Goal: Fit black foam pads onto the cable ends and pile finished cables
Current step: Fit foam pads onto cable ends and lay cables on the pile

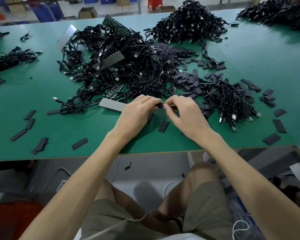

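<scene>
Your left hand (137, 112) and right hand (185, 113) pinch a black cable end (160, 105) between them. Flat black foam pads (190, 80) lie strewn right of the tangled cable heap (125, 66), one loose pad (163, 126) just beneath your hands. A tall cable pile (189, 21) stands behind.

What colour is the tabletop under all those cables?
The tabletop is plain green, with no pattern; the head view shows it best.

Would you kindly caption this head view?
Left hand and right hand pinch a black cable end between them above the green table.
</scene>
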